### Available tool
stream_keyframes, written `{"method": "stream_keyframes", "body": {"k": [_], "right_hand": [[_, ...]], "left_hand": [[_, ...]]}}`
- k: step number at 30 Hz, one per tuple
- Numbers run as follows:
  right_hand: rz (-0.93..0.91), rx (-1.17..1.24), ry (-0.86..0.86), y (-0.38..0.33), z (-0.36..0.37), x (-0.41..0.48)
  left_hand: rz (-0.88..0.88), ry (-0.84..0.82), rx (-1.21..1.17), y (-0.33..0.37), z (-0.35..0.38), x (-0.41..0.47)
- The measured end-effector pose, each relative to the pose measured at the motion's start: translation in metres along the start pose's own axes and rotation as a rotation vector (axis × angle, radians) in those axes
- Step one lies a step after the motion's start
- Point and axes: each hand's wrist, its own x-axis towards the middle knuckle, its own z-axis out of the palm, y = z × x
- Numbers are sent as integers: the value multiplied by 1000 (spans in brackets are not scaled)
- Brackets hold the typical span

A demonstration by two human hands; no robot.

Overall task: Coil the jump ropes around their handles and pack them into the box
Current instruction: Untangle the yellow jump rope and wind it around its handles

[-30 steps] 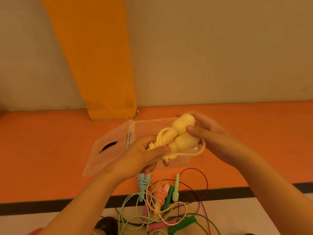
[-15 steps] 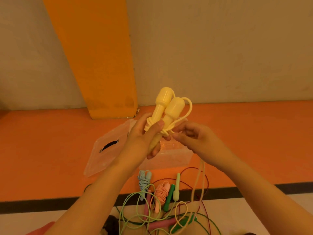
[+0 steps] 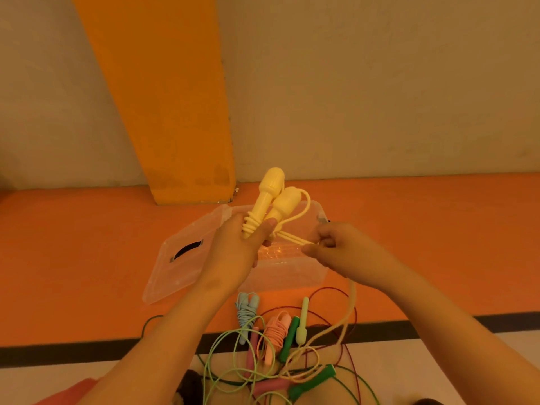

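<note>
While gripping the paired yellow handles [image 3: 273,200] heads-up in the curled left hand [image 3: 233,254], pinching their yellow rope [image 3: 292,237] taut between right hand [image 3: 336,248] fingertips, above the clear box [image 3: 292,277] near the orange floor's [image 3: 87,258] far edge.

You've two yellow handles [image 3: 271,187], one box [image 3: 292,273], one lid [image 3: 178,264], two coiled ropes [image 3: 247,312], two green handles [image 3: 289,337], two pink handles [image 3: 270,385].
</note>
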Motion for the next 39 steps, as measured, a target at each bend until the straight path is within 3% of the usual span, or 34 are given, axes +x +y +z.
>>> {"method": "stream_keyframes", "body": {"k": [4, 7, 12, 15, 21, 25, 30, 39], "right_hand": [[-39, -135, 94, -2, 2, -1], [-170, -235, 186, -1, 5, -2], [-361, -278, 148, 10, 14, -3], [-425, -234, 132, 10, 15, -2], [-494, -191, 102, 9, 15, -2], [-523, -234, 125, 7, 18, 0], [-335, -44, -43, 0, 10, -3], [-295, 189, 3, 5, -17, -6]], "left_hand": [[-25, -3, 232, -7, 3, 1], [-52, -170, 435, -9, 11, -1], [-75, -493, 586, -9, 12, -4], [-7, -495, 708, -7, 12, -9], [-22, -518, 522, -5, 10, -16], [-70, -683, 331, -2, 9, -24], [-121, -820, 161, 4, 4, -27], [-151, -779, 154, 6, -12, -20]]}}
